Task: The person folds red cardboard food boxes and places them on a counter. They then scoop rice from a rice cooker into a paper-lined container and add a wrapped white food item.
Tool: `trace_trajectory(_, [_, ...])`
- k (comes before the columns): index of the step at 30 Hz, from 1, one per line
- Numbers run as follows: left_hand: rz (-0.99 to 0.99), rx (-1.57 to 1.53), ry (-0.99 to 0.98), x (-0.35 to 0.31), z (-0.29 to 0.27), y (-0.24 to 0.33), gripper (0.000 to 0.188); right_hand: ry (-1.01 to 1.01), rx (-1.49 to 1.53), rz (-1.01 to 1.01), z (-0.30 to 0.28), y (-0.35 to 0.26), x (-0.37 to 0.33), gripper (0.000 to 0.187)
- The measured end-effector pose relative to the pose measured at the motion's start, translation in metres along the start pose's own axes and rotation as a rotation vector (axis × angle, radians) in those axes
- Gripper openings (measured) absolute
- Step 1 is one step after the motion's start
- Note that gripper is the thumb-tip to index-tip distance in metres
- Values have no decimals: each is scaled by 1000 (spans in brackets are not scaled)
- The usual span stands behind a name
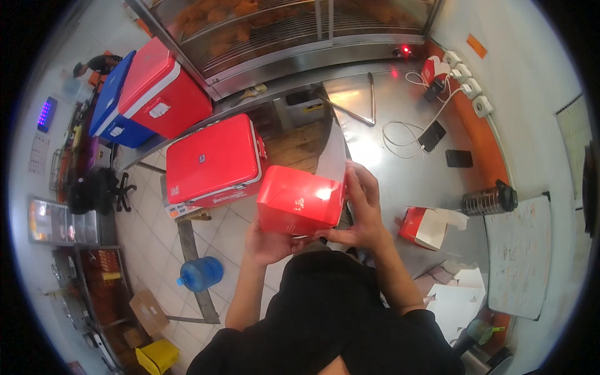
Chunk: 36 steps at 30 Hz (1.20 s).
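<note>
Box (294,199) with its white flap (334,150) up sits between our half-curled hands, and we think the left hand (270,244) props it from below while the right hand (366,209) grips its side to steady it.

L hand (270,245) partly hidden under red box (297,201), its underside n/v. Cabinet (281,69) cut off up top, food (215,14) inside blurry. Whiteboard (520,256) too small to read. Black shirt (325,306) cut off at btm edge.
</note>
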<state>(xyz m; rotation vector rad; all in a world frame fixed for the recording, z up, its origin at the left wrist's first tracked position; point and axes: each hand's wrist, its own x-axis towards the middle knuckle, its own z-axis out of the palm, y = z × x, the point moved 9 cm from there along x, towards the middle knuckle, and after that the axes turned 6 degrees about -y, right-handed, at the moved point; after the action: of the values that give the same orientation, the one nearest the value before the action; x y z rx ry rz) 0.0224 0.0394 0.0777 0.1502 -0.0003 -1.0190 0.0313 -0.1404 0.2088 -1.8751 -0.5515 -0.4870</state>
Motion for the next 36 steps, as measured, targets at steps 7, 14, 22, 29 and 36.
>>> trace_trajectory(7, [-35, 50, -81, 17, -1, 27, 92, -50, -206, -80, 0, -10, 29, 88])
trace_trajectory(14, [190, 903, 401, 31, 4, 104, 87, -103, -480, -102, -23, -34, 40, 66])
trace_trajectory(22, [704, 1845, -81, 73, 155, 99, 61, -65, -685, -42, -29, -40, 44, 63])
trace_trajectory(29, [772, 1682, -258, 91, 154, 83, 51, -41, -720, 106, -38, -36, 37, 75])
trace_trajectory(36, [671, 1790, -322, 111, 152, 55, 46, -33, -750, 155, -56, -32, 16, 80])
